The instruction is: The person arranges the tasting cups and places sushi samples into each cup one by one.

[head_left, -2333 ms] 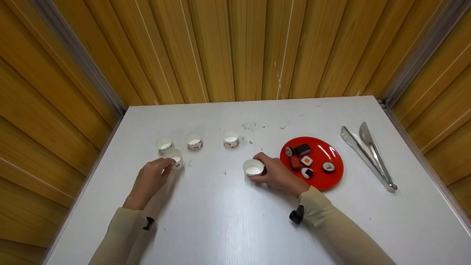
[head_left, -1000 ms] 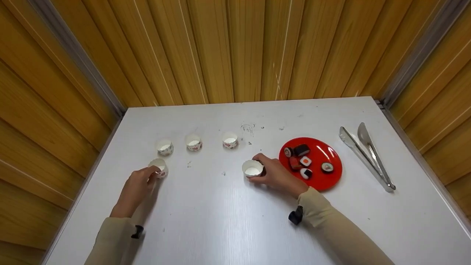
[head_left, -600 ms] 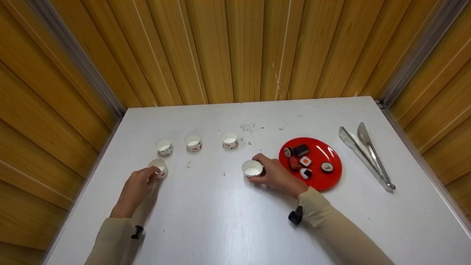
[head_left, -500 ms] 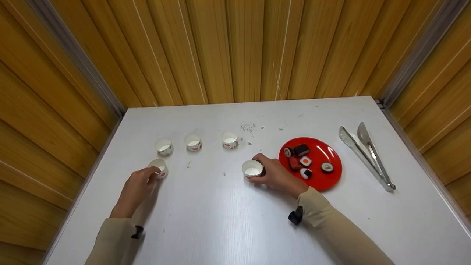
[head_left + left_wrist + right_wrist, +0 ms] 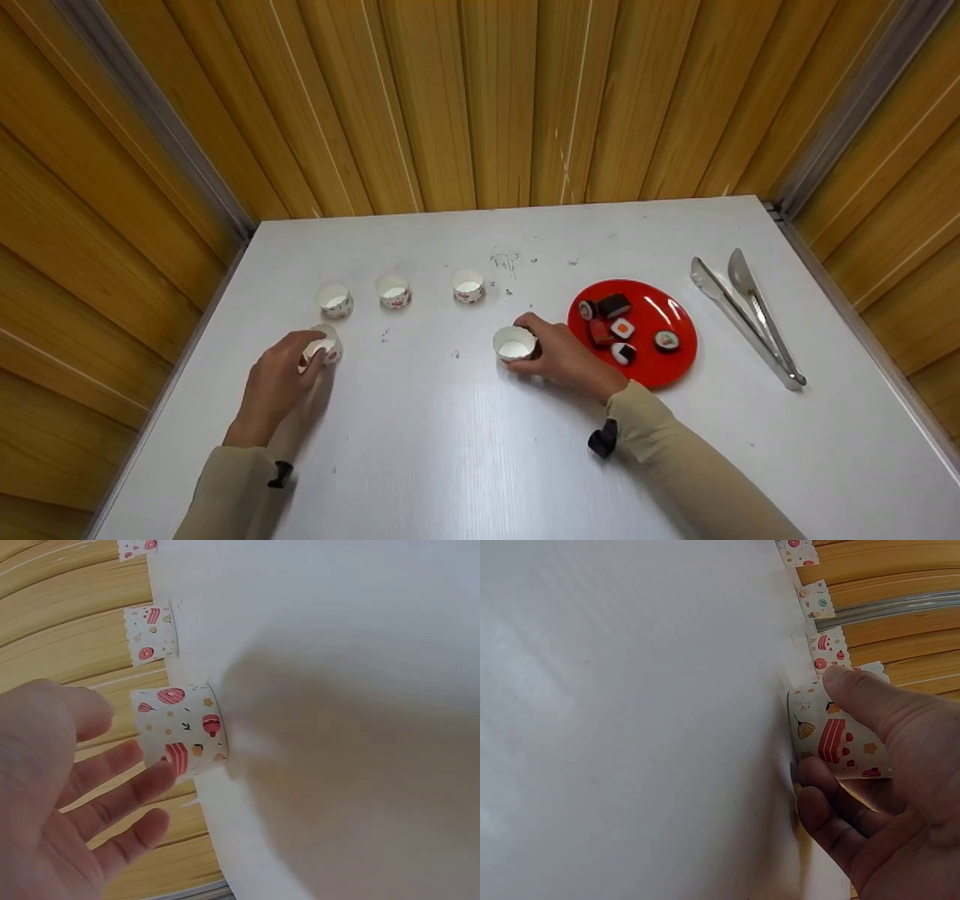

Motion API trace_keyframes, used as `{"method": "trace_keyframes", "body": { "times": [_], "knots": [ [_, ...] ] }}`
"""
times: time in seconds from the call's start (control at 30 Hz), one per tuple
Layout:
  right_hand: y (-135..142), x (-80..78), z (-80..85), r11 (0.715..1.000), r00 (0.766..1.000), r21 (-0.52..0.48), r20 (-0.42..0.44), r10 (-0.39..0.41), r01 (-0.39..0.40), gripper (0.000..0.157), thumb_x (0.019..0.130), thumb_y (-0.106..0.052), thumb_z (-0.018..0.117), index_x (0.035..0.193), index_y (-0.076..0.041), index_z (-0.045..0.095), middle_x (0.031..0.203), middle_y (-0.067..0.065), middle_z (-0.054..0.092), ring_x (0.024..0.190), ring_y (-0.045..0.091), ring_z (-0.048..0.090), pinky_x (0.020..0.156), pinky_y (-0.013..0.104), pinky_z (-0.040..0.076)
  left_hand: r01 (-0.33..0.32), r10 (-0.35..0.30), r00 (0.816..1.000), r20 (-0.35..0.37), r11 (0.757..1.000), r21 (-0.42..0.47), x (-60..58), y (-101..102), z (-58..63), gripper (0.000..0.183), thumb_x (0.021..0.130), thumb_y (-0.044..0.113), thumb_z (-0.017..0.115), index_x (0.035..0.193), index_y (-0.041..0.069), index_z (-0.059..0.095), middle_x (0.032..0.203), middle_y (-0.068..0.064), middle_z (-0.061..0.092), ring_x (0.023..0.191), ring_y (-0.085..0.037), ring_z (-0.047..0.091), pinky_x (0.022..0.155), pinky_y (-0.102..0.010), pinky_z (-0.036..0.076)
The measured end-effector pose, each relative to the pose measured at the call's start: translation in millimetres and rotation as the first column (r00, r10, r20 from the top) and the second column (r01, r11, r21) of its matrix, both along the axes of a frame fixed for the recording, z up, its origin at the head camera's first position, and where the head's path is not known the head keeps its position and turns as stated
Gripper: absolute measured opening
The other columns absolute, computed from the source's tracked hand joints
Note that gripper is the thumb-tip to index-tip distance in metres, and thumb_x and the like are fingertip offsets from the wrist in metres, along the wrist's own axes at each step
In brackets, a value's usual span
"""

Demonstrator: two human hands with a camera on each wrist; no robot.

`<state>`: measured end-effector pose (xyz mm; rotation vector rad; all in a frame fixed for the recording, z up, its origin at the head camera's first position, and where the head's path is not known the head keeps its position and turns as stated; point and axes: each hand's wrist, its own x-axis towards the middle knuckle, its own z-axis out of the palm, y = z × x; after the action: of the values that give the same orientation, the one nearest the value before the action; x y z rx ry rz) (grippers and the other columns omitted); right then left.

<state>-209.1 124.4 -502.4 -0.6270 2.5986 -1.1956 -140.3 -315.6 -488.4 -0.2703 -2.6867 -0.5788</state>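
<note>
Held cup [image 5: 855, 740]; seemingly cake-slice print [image 5: 831, 740]

Downward head view and close wrist views share the table [image 5: 450, 450]

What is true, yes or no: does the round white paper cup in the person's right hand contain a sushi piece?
No: inside the cup, the head view shows only bare white walls and bottom.
</note>
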Motion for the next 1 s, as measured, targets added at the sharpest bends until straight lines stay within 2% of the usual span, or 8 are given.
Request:
{"method": "trace_keyframes", "body": {
  "times": [0.13, 0.3, 0.43, 0.73, 0.83, 1.0],
  "knots": [
    [-0.1, 0.3, -0.5, 1.0, 1.0, 0.018, -0.006, -0.008, 0.008, 0.052, 0.085, -0.031, 0.087, 0.126, -0.019, 0.058, 0.111, 0.001, 0.07, 0.099, 0.018, 0.062, 0.09, 0.041, 0.051, 0.038, -0.039, 0.994, -0.105, 0.999, -0.014, -2.8, 9.7, 5.7, 0.031, 0.09, 0.001, 0.076, 0.119, 0.007, 0.07, 0.117, -0.012, 0.07, 0.071, -0.023, 0.065, 0.055, -0.033, 0.051],
    [-0.8, -0.4, -1.1, 0.999, 1.0, 0.033, 0.002, -0.015, 0.015, 0.053, 0.084, -0.032, 0.087, 0.127, -0.021, 0.058, 0.113, 0.0, 0.07, 0.1, 0.018, 0.061, 0.091, 0.042, 0.051, 0.099, -0.101, 0.979, -0.177, 0.995, -0.018, -8.2, 24.1, 11.6, 0.031, 0.09, -0.002, 0.075, 0.118, 0.007, 0.07, 0.12, -0.011, 0.069, 0.073, -0.023, 0.068, 0.056, -0.035, 0.055],
    [-0.7, -1.3, -1.7, 0.999, 1.0, 0.038, 0.009, -0.018, 0.018, 0.053, 0.084, -0.032, 0.087, 0.127, -0.022, 0.058, 0.113, 0.0, 0.069, 0.1, 0.018, 0.061, 0.091, 0.041, 0.051, 0.145, -0.147, 0.969, -0.199, 0.989, -0.024, -12.2, 34.5, 15.0, 0.03, 0.09, -0.002, 0.075, 0.118, 0.007, 0.071, 0.121, -0.009, 0.069, 0.076, -0.023, 0.07, 0.059, -0.036, 0.057],
    [-0.2, -0.3, -1.8, 1.0, 1.0, 0.006, 0.006, 0.01, -0.01, 0.051, 0.086, -0.03, 0.086, 0.126, -0.018, 0.058, 0.11, 0.002, 0.071, 0.097, 0.017, 0.062, 0.089, 0.039, 0.051, 0.206, -0.213, 0.951, -0.222, 0.977, -0.055, -19.2, 54.1, 22.9, 0.026, 0.09, 0.001, 0.076, 0.115, 0.006, 0.072, 0.118, -0.01, 0.069, 0.08, -0.022, 0.07, 0.064, -0.035, 0.058],
    [-0.7, -0.3, -1.3, 1.0, 1.0, 0.009, 0.007, 0.008, -0.008, 0.051, 0.086, -0.03, 0.086, 0.126, -0.019, 0.058, 0.112, 0.001, 0.071, 0.099, 0.017, 0.062, 0.09, 0.039, 0.051, 0.232, -0.239, 0.94, -0.243, 0.971, -0.057, -22.3, 61.7, 24.5, 0.026, 0.089, 0.0, 0.076, 0.114, 0.006, 0.072, 0.116, -0.009, 0.07, 0.083, -0.02, 0.07, 0.067, -0.034, 0.059],
    [-1.3, 0.2, -1.4, 1.0, 1.0, 0.006, 0.011, -0.001, 0.001, 0.051, 0.085, -0.03, 0.087, 0.126, -0.02, 0.058, 0.113, 0.001, 0.071, 0.099, 0.018, 0.062, 0.091, 0.039, 0.051, 0.302, -0.309, 0.913, -0.267, 0.951, -0.068, -29.1, 78.5, 27.5, 0.026, 0.089, 0.0, 0.076, 0.114, 0.006, 0.072, 0.117, -0.008, 0.07, 0.089, -0.024, 0.072, 0.069, -0.034, 0.059]
  ]
}}
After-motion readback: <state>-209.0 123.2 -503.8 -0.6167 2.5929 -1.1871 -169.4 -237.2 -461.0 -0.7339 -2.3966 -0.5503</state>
